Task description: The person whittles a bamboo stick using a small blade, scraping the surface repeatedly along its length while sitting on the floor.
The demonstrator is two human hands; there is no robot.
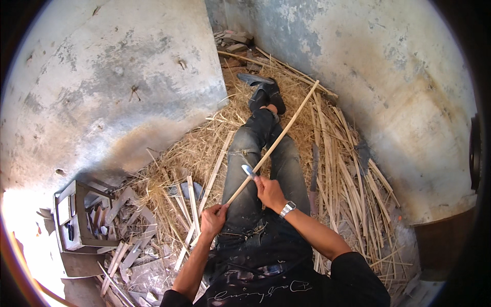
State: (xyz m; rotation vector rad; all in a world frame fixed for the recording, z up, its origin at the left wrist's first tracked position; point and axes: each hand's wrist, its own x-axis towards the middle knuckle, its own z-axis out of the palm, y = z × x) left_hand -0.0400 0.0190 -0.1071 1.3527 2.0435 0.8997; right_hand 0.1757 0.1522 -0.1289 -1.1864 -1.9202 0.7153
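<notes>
A long, pale bamboo strip (pixel 292 120) runs slantwise across my outstretched legs, its far end past my knees on the right. Near its lower end my left hand (pixel 214 220) is closed around it. My right hand (pixel 269 192), with a silver watch on the wrist, grips a knife (pixel 249 171) whose short blade rests against the strip. The knife's handle is mostly hidden by my fingers. Dark, dusty trousers (pixel 240 192) lie under the strip and both hands.
Many split strips (pixel 353 189) lie in a bundle along my right side. Fine shavings (pixel 179 138) cover the floor around my legs. At left stands a dark wooden frame (pixel 76 220) among scraps. Worn plaster walls (pixel 128 77) close in ahead on both sides.
</notes>
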